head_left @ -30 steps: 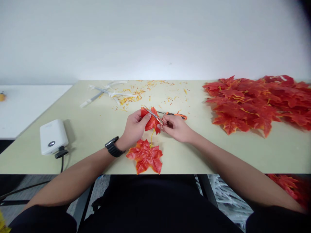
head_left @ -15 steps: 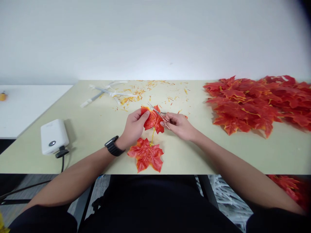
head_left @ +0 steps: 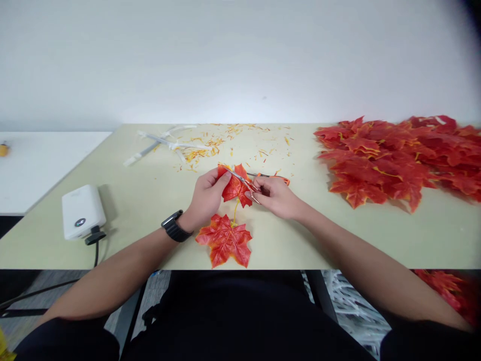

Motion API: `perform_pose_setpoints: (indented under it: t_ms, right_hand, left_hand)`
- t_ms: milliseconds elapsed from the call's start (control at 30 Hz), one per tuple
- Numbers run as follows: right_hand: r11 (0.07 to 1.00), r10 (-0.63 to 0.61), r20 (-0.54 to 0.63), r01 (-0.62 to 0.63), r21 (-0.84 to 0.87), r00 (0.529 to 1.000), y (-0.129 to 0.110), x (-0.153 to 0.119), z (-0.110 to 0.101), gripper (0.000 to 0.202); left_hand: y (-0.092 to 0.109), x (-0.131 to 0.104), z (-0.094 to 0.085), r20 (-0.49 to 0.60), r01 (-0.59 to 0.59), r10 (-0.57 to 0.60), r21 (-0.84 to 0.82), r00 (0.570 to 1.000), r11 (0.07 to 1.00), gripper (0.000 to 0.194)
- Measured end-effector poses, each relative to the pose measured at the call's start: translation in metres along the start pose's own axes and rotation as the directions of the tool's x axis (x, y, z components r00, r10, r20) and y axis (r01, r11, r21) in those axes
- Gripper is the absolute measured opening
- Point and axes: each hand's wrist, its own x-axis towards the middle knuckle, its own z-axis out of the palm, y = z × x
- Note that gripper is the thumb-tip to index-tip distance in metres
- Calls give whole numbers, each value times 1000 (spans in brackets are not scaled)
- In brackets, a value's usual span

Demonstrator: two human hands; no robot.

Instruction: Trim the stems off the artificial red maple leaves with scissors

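My left hand pinches the left edge of a red artificial maple leaf, thumb on top. Small metal scissors are in my right hand, their blades lying across the leaf's upper edge and pointing at my left fingertips. A yellow stem joins this leaf to a second red maple leaf, which lies nearer the table's front edge. Just behind my right hand rests a tool with orange handles and a dark shaft, partly hidden by the hand.
Yellow and orange trimmings are scattered toward the back of the table. Clear plastic strips lie at back left. A white power bank with a black cable stands at left. A large pile of red maple leaves covers the right side.
The scissors have moved slightly left and down over the leaf, with their blades now closer together. My right hand shifted a little, uncovering more of the orange-handled tool. My left hand stays put.
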Motion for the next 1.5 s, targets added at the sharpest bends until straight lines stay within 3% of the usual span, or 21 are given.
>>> perform_pose_setpoints:
  t_ms: [733, 1033, 1500]
  right_hand:
    - [1000, -13, -6, 13, -2, 1000, 3, 0, 6, 38]
    - [997, -24, -21, 23, -68, 999, 1, 0, 7, 33]
    - [999, 18, -1, -18, -28, 1000, -3, 0, 9, 36]
  left_hand:
    - [-1, 0, 0, -24, -10, 13, 126, 1000, 992, 24]
    - [-4, -1, 0, 6, -46, 46, 122, 999, 992, 23]
    - [-6, 0, 0, 8, -52, 51, 108, 999, 993, 23]
